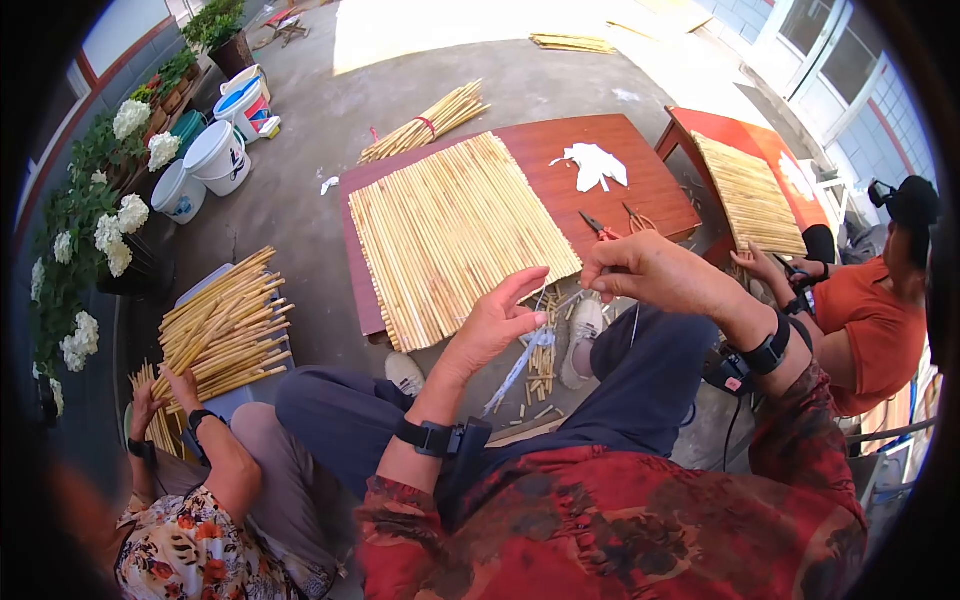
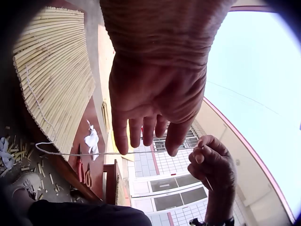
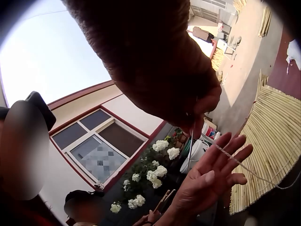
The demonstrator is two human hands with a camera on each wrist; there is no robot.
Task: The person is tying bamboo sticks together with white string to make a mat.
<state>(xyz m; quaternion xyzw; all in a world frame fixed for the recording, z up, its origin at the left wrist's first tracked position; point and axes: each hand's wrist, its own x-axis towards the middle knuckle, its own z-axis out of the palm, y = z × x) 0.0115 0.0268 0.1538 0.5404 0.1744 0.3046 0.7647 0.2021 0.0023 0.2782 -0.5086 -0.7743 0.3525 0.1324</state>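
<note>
A square yellow reed mat (image 1: 460, 230) lies on the reddish wooden worktop (image 1: 650, 165). From its near edge, white cord (image 2: 68, 154) passes the straight-fingered left hand (image 1: 492, 330) to the right hand (image 1: 655, 272), pinching a slender metallic needle (image 3: 191, 151).

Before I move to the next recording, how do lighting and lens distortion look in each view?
Head: fisheye bending with black corners, the sunlit ground blown out white; left wrist: pale, glaring sky, left hand in shade; right wrist: right hand nearly black against the light, left hand brighter.
</note>
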